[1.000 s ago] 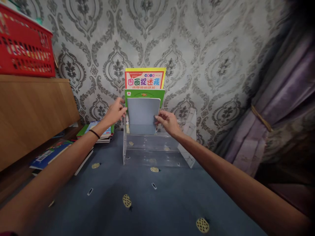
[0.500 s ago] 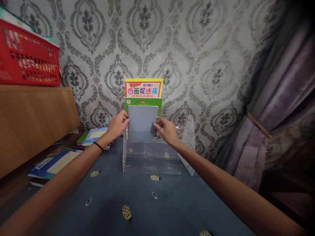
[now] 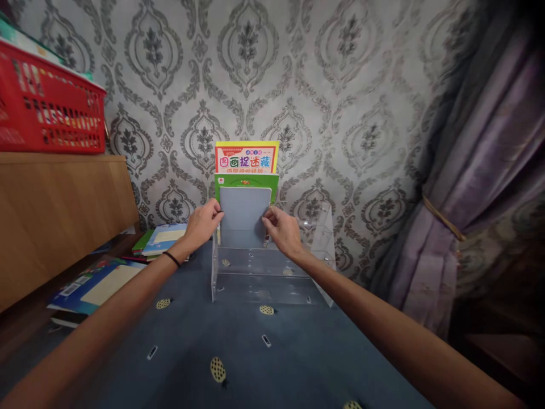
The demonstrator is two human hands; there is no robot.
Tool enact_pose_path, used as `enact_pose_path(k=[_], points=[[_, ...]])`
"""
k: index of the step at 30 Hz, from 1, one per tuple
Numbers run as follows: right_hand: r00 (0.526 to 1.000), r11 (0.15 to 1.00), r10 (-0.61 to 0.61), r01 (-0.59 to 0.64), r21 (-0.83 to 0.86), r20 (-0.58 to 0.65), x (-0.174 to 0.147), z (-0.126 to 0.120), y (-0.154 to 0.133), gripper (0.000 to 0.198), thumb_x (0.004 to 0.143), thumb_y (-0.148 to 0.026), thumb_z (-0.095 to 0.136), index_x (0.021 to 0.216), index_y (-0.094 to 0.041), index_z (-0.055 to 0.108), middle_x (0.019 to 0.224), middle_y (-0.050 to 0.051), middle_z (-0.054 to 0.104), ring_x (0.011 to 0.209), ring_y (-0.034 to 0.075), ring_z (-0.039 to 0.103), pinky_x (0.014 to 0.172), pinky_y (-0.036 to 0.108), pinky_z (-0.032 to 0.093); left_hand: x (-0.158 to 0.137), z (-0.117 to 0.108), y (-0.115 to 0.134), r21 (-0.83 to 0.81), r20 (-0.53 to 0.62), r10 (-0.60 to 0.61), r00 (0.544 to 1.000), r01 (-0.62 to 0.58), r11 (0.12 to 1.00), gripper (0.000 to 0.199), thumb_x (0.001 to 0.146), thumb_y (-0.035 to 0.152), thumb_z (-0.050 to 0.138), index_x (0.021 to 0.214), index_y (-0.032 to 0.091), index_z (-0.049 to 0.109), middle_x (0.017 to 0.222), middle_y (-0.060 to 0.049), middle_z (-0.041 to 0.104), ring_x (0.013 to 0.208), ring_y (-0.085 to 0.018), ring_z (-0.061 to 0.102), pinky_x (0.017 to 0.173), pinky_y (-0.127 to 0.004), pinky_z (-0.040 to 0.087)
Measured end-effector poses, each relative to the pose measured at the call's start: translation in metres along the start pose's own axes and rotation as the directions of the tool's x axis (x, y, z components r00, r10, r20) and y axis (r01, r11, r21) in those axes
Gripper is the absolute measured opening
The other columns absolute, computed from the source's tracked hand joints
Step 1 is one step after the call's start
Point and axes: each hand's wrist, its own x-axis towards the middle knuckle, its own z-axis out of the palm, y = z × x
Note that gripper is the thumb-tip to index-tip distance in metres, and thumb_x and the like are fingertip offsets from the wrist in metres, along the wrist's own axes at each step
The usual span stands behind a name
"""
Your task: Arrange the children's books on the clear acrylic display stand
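Head view: your left hand (image 3: 204, 223) and right hand (image 3: 283, 232) are clamped on opposite side edges of the grey book (image 3: 244, 209), which stands in the clear rack (image 3: 264, 262), its lower part behind a see-through panel, before the green book (image 3: 259, 180).

Over there, a thin black band (image 3: 172, 259) rings the wrist behind the left hand (image 3: 203, 222); both forearms (image 3: 123, 307) are bare.

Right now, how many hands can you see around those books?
2: the left hand at the grey book's left edge, the right hand at its right edge. Some fingers are hidden, but no other hand shows.
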Motion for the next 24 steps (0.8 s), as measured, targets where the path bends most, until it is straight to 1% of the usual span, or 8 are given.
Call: enact_pose_path(k=[11,17,24], points=[[1.0,0.999,-0.012,0.012,0.053,0.005,-0.005,-0.004,0.002,0.005,0.084,-0.023,0.056,0.083,-0.023,0.061,0.065,-0.001,0.067,0.058,0.018,0.065,0.063,0.029,0.046,-0.007,-0.002,0.005,0.017,0.0,-0.011,1.0,0.011,1.0,0.005,0.09,0.024,0.06,0.095,0.022,0.059,0.081,0.0,0.073,0.076,-0.019,0.067,0.07,-0.028,0.041],[0.999,0.998,-0.035,0.035,0.062,0.009,-0.006,-0.004,0.004,0.007,0.084,-0.023,0.056,0.086,-0.022,0.063,0.064,0.0,0.068,0.06,0.019,0.065,0.065,0.03,0.048,-0.009,-0.006,0.008,0.016,0.029,-0.028,0.999,0.028,0.999,0.005,0.091,0.023,0.06,0.096,0.022,0.059,0.081,0.0,0.073,0.074,-0.019,0.067,0.068,-0.028,0.041],[0.999,0.997,-0.04,0.039,0.061,0.006,-0.01,-0.002,0.003,0.01,0.083,-0.025,0.057,0.088,-0.022,0.065,0.067,0.001,0.067,0.062,0.02,0.064,0.063,0.031,0.048,-0.014,-0.008,0.004,0.018,0.022,0.0,1.0,0.0,1.0,0.005,0.091,0.022,0.061,0.095,0.022,0.058,0.08,0.0,0.073,0.076,-0.02,0.068,0.07,-0.029,0.041]])
